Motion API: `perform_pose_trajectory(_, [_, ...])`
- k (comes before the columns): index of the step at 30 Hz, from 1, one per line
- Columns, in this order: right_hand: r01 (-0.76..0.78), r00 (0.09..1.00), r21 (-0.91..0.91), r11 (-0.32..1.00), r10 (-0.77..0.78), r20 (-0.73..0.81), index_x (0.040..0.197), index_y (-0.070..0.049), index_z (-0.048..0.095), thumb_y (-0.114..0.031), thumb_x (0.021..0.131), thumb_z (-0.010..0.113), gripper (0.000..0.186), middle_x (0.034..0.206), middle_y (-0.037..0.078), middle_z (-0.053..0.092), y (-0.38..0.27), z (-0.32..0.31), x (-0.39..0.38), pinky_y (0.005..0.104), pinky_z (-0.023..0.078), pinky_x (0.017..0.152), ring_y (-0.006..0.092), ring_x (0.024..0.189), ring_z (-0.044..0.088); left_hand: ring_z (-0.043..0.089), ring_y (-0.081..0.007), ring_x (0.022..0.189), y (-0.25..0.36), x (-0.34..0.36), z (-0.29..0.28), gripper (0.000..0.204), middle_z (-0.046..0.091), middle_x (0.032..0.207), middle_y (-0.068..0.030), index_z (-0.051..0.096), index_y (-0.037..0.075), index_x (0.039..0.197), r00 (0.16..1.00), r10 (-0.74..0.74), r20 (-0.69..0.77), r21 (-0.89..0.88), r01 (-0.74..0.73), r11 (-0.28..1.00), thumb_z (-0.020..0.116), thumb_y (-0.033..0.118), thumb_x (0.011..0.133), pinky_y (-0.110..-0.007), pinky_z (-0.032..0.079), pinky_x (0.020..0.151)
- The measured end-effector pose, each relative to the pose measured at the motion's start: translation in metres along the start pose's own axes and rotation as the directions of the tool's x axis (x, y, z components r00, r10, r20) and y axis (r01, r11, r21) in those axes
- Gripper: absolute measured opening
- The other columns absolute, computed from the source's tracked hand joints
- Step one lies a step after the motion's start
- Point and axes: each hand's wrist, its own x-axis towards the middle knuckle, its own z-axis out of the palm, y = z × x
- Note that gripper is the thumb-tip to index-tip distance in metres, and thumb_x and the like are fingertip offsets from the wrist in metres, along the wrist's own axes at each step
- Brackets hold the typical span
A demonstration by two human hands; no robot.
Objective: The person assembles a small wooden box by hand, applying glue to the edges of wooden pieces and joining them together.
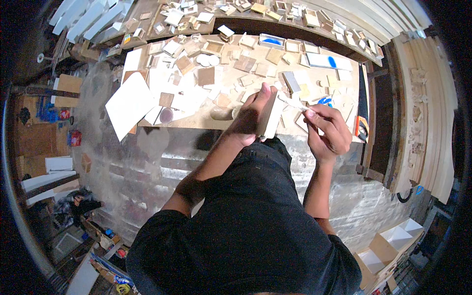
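My left hand (pixel 253 117) grips a pale, flat wooden piece (pixel 268 115), possibly a small box, held on edge in front of my body at the table's near side. My right hand (pixel 330 130) is closed in a pinch on a thin stick with a whitish end (pixel 294 102), which looks like a small brush. The whitish end reaches the upper right side of the wooden piece; whether it touches cannot be made out. Behind my hands, small wooden panels and boxes are scattered over the worktable (pixel 196 119).
A handsaw with an orange handle (pixel 362 129) lies at the table's right edge. White sheets (pixel 129 105) overhang its left side. A round container (pixel 166 116) stands near the front left. Long boards (pixel 427 113) are stacked at right, and a shelf of small boxes (pixel 310 18) runs behind.
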Motion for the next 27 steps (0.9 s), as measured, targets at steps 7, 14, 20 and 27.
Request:
perform_pose_trajectory(7, [0.008,0.997,0.09,0.996,-0.015,0.078,0.086,-0.007,0.075,0.008,0.068,0.079,0.024,0.083,0.012,0.072,0.008,-0.023,0.001,0.0268,0.054,0.058,0.0196,0.069,0.069,0.045,-0.0111,0.035,-0.013,0.017,0.026,0.06,0.046,0.055,0.0003,0.053,0.011,0.099,0.997,-0.02,-0.081,-0.035,0.017,0.999,0.035,0.068,0.097,-0.024,0.039,0.031])
perform_pose_trajectory(14, [-0.019,1.0,0.016,1.0,0.019,-0.005,0.086,-0.006,0.074,0.009,0.068,0.078,0.023,0.085,0.011,0.072,0.039,-0.042,0.014,0.0263,0.053,0.058,0.0188,0.068,0.068,0.046,-0.0105,0.034,-0.013,0.026,0.049,0.059,0.046,0.055,0.0004,0.053,0.011,0.096,0.998,0.009,0.057,0.006,-0.009,1.0,0.037,0.068,0.097,-0.023,0.039,0.031])
perform_pose_trajectory(20, [0.0,0.995,0.099,0.995,-0.01,0.102,0.085,-0.006,0.074,0.009,0.069,0.078,0.022,0.085,0.011,0.072,0.047,-0.069,0.016,0.0266,0.053,0.059,0.0187,0.07,0.069,0.046,-0.0104,0.037,-0.017,0.04,0.077,0.057,0.049,0.059,0.0,0.053,0.012,0.095,0.997,0.071,0.032,-0.041,-0.069,0.997,0.038,0.067,0.097,-0.023,0.038,0.033])
perform_pose_trajectory(27, [-0.109,0.994,0.154,0.982,0.108,0.016,0.085,0.0,0.07,0.011,0.071,0.075,0.018,0.083,0.014,0.071,0.079,-0.09,0.02,0.0285,0.055,0.063,0.0207,0.073,0.07,0.048,-0.0094,0.048,-0.024,0.049,0.109,0.058,0.05,0.067,-0.0001,0.056,0.011,0.098,0.989,0.133,-0.065,0.056,-0.129,0.99,0.04,0.068,0.096,-0.025,0.041,0.043])
